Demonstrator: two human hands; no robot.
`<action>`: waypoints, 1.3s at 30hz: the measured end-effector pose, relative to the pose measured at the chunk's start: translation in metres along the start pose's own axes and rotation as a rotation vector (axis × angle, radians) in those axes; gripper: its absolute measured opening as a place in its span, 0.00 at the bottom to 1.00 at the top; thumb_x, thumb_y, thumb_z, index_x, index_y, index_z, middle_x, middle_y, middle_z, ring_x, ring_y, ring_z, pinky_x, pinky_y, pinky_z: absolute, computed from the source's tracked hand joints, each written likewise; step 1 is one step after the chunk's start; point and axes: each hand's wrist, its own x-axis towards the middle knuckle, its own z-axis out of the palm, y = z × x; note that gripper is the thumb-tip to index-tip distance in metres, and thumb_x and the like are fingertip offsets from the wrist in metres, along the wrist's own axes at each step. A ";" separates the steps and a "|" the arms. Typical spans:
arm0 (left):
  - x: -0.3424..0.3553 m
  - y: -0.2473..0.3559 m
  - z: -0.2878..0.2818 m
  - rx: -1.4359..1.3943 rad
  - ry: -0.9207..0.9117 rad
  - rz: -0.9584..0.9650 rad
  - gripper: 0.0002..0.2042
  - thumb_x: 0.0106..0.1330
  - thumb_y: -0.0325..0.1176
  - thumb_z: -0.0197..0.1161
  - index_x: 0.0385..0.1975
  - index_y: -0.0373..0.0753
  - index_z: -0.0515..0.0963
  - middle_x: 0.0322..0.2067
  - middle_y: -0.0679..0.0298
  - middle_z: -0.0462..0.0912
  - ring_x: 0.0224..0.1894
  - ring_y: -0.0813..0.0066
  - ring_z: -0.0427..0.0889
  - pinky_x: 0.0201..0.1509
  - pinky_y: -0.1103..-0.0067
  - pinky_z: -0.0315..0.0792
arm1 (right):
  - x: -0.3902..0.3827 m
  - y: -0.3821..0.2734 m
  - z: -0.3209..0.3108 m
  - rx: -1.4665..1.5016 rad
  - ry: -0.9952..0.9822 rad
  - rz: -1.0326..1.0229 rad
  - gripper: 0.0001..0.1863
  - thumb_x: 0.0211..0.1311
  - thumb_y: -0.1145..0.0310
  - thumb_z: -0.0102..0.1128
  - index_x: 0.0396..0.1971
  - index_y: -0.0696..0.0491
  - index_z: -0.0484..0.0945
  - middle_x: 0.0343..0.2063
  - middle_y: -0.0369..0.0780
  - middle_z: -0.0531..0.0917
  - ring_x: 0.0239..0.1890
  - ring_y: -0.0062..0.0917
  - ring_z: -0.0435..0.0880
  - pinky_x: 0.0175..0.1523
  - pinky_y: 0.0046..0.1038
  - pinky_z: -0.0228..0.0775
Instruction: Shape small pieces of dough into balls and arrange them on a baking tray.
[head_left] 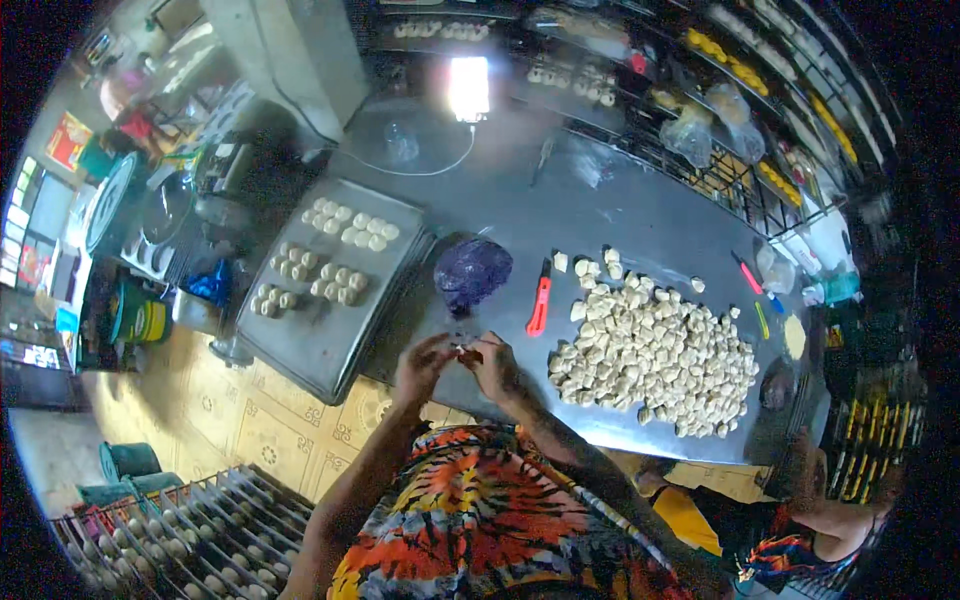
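Note:
My left hand (422, 372) and my right hand (492, 370) meet at the table's near edge, fingertips pinched together on a small piece of dough (460, 348), mostly hidden by the fingers. Just beyond them lies a mound of sticky purple filling (472, 275). To its right rests a red box cutter (540, 302). Farther right spreads a big heap of pale cut dough pieces (650, 345). On the left, a metal baking tray (310, 350) carries several groups of round dough balls (337, 285), set in short rows.
A bright lamp (469, 90) with a white cable stands at the table's back. Racks (730, 180) line the far right. At lower left, a rack of dough balls (200, 540) stands beside me. Another person (800, 520) is close on my right.

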 end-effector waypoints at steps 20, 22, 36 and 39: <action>-0.032 -0.035 -0.238 -0.154 0.241 -0.276 0.16 0.63 0.30 0.68 0.49 0.28 0.82 0.39 0.58 0.88 0.35 0.75 0.82 0.44 0.82 0.76 | 0.057 -0.112 0.151 0.985 -0.489 0.312 0.18 0.61 0.84 0.56 0.52 0.61 0.79 0.42 0.42 0.84 0.33 0.25 0.84 0.40 0.25 0.80; -0.014 -0.043 -0.278 0.060 0.412 -0.030 0.16 0.59 0.23 0.66 0.48 0.30 0.82 0.42 0.58 0.87 0.38 0.73 0.83 0.46 0.80 0.77 | 0.053 -0.120 0.139 0.948 -0.438 0.420 0.20 0.63 0.83 0.56 0.55 0.60 0.77 0.43 0.41 0.83 0.34 0.26 0.84 0.39 0.25 0.79; 0.027 -0.044 -0.326 1.122 0.272 0.626 0.23 0.62 0.27 0.53 0.59 0.35 0.76 0.61 0.51 0.77 0.64 0.51 0.73 0.66 0.66 0.68 | -0.041 0.033 -0.013 0.242 0.054 0.475 0.22 0.63 0.75 0.61 0.59 0.55 0.76 0.47 0.39 0.82 0.44 0.28 0.83 0.47 0.29 0.76; 0.024 -0.040 -0.317 1.486 0.314 0.548 0.22 0.65 0.25 0.52 0.60 0.33 0.74 0.62 0.51 0.76 0.64 0.55 0.73 0.66 0.69 0.68 | -0.060 0.063 -0.044 -0.488 0.281 0.362 0.23 0.59 0.73 0.60 0.57 0.54 0.78 0.51 0.42 0.81 0.54 0.34 0.78 0.59 0.33 0.70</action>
